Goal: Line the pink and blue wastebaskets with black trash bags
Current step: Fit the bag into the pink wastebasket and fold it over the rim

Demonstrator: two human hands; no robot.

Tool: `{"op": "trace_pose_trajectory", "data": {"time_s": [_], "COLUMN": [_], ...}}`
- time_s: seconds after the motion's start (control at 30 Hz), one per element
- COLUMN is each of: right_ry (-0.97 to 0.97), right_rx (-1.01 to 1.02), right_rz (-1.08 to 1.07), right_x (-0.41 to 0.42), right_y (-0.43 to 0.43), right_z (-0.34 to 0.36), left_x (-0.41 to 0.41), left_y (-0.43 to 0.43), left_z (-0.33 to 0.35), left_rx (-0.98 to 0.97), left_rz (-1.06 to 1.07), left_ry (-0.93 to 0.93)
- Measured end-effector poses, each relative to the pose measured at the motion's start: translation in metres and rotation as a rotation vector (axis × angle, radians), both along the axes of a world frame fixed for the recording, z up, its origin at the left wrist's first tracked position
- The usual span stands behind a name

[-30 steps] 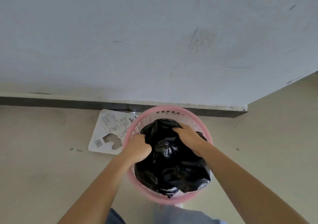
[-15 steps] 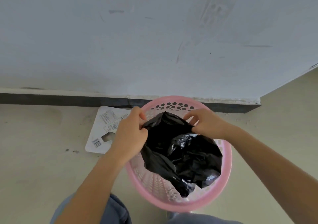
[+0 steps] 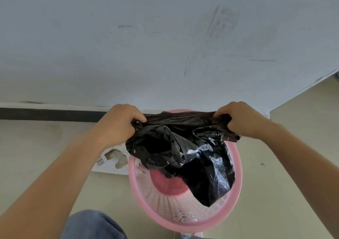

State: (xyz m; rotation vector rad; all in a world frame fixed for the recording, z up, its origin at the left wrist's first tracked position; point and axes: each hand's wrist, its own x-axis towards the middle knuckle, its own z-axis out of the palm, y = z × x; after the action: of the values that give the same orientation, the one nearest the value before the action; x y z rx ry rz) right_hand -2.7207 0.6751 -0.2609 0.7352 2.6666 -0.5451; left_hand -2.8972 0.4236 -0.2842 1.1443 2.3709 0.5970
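Observation:
A pink perforated wastebasket (image 3: 183, 218) stands on the floor against the wall, right below me. A crumpled black trash bag (image 3: 198, 152) hangs over its mouth, its lower end dangling inside toward the right wall. My left hand (image 3: 119, 125) grips the bag's top edge on the left. My right hand (image 3: 240, 119) grips the same edge on the right. The edge is stretched taut between them above the basket's far rim. The basket's pink bottom shows at the left of the bag. No blue wastebasket is in view.
A white printed cardboard sheet (image 3: 111, 159) lies flat on the floor left of the basket, partly under my left forearm. A grey wall with a dark baseboard (image 3: 51, 114) runs behind. My jeans-clad knee (image 3: 91, 226) is at the bottom edge.
Both hands lifted the bag out of the basket and moved apart, stretching its top edge wide. The bag went from bunched inside the basket to hanging above it.

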Motion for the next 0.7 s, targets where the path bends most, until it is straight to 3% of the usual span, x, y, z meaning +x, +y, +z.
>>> {"op": "trace_pose_trajectory", "data": {"time_s": [0.17, 0.33, 0.57, 0.63, 0.7], "right_ry": [0.083, 0.125, 0.094, 0.065, 0.205], "right_rx": [-0.22, -0.409, -0.751, -0.853, -0.821], "right_rz": [-0.199, -0.339, -0.581, -0.607, -0.644], "right_x": [-0.009, -0.005, 0.03, 0.037, 0.045], "right_y": [0.016, 0.026, 0.028, 0.03, 0.036], "right_z": [-0.025, -0.056, -0.087, -0.083, -0.07], "left_x": [-0.015, -0.023, -0.014, -0.013, -0.016], "left_y": [0.009, 0.006, -0.008, -0.016, -0.021], "left_z": [-0.006, -0.042, -0.081, -0.082, -0.073], "left_rx": [-0.114, -0.047, -0.158, -0.114, -0.004], "left_rz": [-0.055, 0.203, 0.326, 0.392, 0.477], "left_ry": [-0.211, -0.591, -0.705, -0.827, -0.892]}}
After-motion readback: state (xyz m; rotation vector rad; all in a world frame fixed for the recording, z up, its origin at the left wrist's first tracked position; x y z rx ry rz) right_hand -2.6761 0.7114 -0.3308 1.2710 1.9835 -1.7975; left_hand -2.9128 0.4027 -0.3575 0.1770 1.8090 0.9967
